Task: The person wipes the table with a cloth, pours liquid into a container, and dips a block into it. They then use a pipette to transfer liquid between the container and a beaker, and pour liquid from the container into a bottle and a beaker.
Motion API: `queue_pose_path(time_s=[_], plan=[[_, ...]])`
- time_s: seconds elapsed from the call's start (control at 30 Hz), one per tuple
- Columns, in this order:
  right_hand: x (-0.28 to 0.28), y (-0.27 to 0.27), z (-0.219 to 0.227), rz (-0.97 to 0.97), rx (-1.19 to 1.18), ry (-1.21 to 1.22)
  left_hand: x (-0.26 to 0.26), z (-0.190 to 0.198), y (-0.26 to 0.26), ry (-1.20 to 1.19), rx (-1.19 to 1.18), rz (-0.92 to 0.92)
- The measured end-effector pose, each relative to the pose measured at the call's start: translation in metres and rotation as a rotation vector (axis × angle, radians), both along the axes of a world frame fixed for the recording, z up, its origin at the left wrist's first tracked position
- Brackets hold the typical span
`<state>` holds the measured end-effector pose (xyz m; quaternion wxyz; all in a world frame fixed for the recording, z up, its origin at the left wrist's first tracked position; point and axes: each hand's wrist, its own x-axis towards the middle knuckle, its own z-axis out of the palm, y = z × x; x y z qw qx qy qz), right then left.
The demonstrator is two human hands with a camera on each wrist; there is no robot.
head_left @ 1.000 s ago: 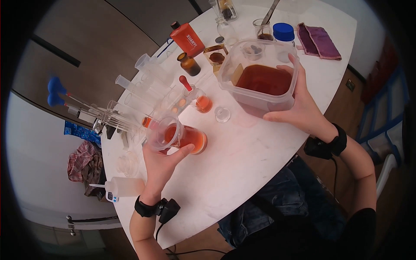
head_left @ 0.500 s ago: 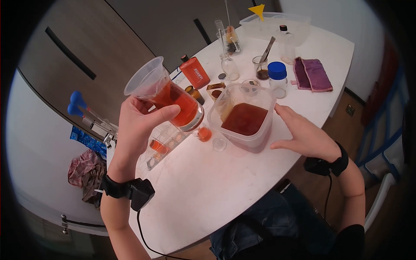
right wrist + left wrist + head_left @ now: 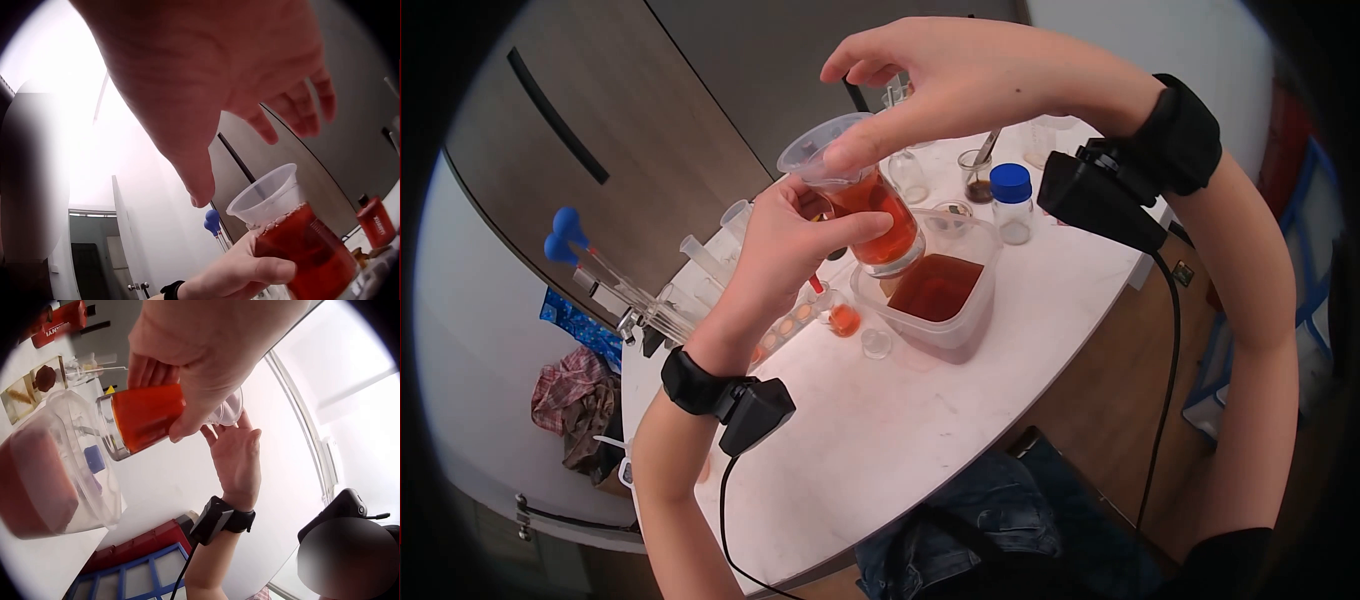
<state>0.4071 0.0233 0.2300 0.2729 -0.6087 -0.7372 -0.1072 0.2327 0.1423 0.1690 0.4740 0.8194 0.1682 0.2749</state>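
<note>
My left hand (image 3: pixel 775 250) grips a glass (image 3: pixel 890 245) of orange-red liquid, its thumb along the side, raised over the table. A translucent plastic cup (image 3: pixel 265 194) sits nested in the glass, its flared rim standing above the glass. Over that rim hovers my right hand (image 3: pixel 965 80), thumb and fingers spread; the right wrist view shows a gap between them and the cup. Just beyond and below the glass, a square plastic tub (image 3: pixel 945 342) with dark red liquid rests on the table, partly overlapped by the glass in the head view.
Behind the tub stand a blue-capped jar (image 3: pixel 1012 205) and a small beaker (image 3: pixel 976 178) with dark contents. To the left are a small flask (image 3: pixel 843 320) of orange liquid, a clear lid (image 3: pixel 877 344) lying flat, and blue-bulbed pipettes (image 3: pixel 568 235).
My right hand has let go of the tub, now set on the table, and moved up and left over the cup. My left hand has lifted the glass and cup toward the tub.
</note>
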Motion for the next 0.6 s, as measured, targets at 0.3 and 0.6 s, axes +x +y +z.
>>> queue_pose_path(time_s=[0.3, 0.6], plan=[[-0.008, 0.032, 0.009, 0.114, -0.172, -0.033, 0.004, -0.006, -0.003, 0.024, 0.014, 0.038], [-0.012, -0.005, 0.069, 0.231, -0.345, 0.011, 0.003, -0.004, 0.000, 0.113, 0.031, 0.066]])
